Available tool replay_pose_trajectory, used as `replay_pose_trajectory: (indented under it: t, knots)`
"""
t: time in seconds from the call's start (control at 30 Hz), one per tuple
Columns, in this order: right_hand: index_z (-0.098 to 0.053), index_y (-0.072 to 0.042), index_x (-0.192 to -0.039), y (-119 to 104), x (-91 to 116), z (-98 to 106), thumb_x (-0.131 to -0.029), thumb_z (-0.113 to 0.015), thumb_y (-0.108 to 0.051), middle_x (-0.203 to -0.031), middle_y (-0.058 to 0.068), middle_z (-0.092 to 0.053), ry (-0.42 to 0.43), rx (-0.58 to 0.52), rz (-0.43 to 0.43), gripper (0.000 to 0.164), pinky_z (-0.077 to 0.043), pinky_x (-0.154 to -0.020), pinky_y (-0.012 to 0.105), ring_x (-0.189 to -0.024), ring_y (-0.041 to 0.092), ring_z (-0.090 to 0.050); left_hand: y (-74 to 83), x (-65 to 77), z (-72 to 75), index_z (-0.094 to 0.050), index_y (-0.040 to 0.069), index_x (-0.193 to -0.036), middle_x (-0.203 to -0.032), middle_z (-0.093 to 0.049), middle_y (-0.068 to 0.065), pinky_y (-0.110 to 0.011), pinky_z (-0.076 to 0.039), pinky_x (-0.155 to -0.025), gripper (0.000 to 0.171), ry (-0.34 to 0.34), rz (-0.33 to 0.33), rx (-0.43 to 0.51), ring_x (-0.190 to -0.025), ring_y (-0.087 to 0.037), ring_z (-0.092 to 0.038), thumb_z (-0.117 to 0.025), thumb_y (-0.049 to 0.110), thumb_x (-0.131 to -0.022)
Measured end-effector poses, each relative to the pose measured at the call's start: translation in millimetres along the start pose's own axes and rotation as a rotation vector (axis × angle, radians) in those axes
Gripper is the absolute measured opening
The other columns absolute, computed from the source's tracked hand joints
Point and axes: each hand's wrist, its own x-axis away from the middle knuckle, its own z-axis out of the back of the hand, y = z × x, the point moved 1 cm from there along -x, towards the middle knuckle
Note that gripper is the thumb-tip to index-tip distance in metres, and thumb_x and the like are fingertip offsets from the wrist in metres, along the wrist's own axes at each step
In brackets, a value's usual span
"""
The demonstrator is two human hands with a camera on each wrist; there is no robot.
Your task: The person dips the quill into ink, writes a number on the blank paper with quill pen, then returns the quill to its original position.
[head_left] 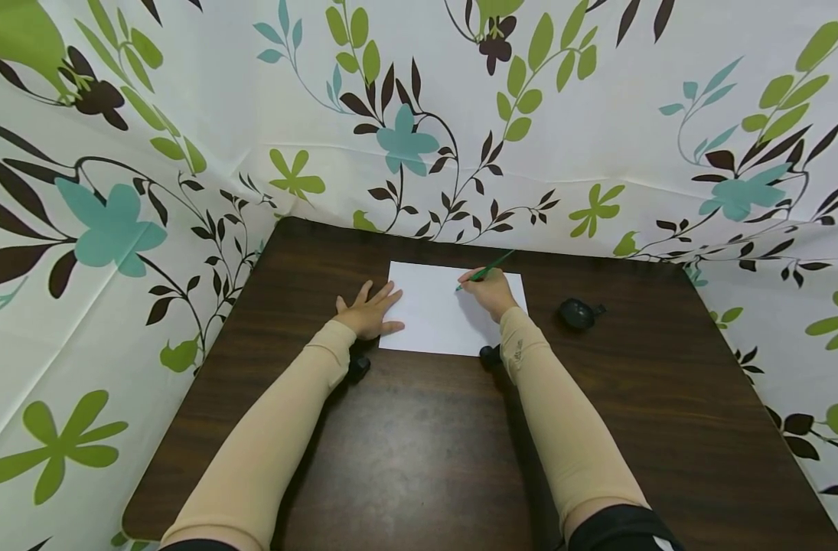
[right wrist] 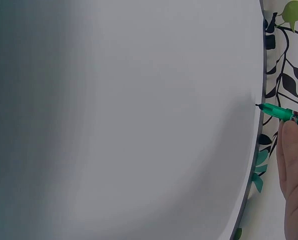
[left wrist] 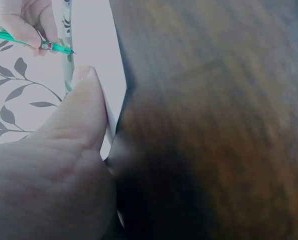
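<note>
A blank white sheet of paper (head_left: 425,314) lies on the dark wooden table. My right hand (head_left: 490,292) pinches a green pen (head_left: 494,265) over the sheet's right half, its tip pointing left and down. In the right wrist view, the fingers grip the green pen (right wrist: 276,111) close behind its dark tip. My left hand (head_left: 370,311) is spread with straight fingers over the paper's left edge. The left wrist view shows that thumb (left wrist: 79,110) resting on the sheet (left wrist: 96,40), with the pen (left wrist: 56,47) beyond it.
A small black object with a short handle (head_left: 578,314) sits on the table (head_left: 639,383) to the right of the paper. Floral fabric (head_left: 405,92) hangs behind the table and at both sides. Beige sleeves (head_left: 288,428) cover both forearms.
</note>
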Motion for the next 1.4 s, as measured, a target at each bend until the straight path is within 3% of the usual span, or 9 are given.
replay_pose_trajectory:
  t: [0.4,0.63,0.83,1.4]
  knots:
    - [-0.073,-0.003,-0.098,-2.3,5.9,-1.5,-0.086,-0.068,-0.010,-0.110,0.010,-0.069,-0.046,0.022,0.041,0.014,-0.042,-0.087,0.037,-0.104,0.025,-0.055,-6.2,-1.3,-2.2,-0.004,0.034,-0.156,-0.162,0.012,0.009,-0.078,0.012,-0.098,0.079,-0.018,-0.018,0.012,-0.146,-0.030,0.022,-0.043,0.064,-0.093]
    - [-0.072,-0.003,-0.097,-4.8,5.6,-0.2,-0.087,-0.066,-0.010,-0.111,0.009,-0.068,-0.066,0.038,0.046,0.014,-0.042,-0.091,0.040,-0.105,0.026,-0.055,-16.8,-17.3,-8.5,0.001,0.041,-0.154,-0.158,0.019,0.019,-0.077,0.014,-0.099,0.081,-0.015,-0.003,-0.011,-0.144,-0.024,0.028,-0.039,0.071,-0.090]
    - [-0.072,-0.003,-0.097,-6.2,6.1,1.6,-0.086,-0.066,-0.010,-0.111,0.010,-0.068,-0.085,0.047,0.037,0.015,-0.043,-0.092,0.043,-0.107,0.027,-0.056,-19.6,-25.9,-10.3,0.002,0.045,-0.152,-0.156,0.021,0.024,-0.077,0.012,-0.101,0.079,-0.030,0.021,0.005,-0.143,-0.021,0.031,-0.042,0.069,-0.090]
    - [-0.072,-0.003,-0.100,-5.6,9.0,3.6,-0.087,-0.064,-0.011,-0.113,0.009,-0.067,-0.109,0.099,0.038,0.017,-0.043,-0.092,0.043,-0.106,0.026,-0.055,-2.6,0.5,-0.2,-0.005,0.034,-0.156,-0.162,0.011,0.010,-0.077,0.011,-0.100,0.077,0.009,-0.033,0.034,-0.147,-0.030,0.021,-0.044,0.060,-0.095]
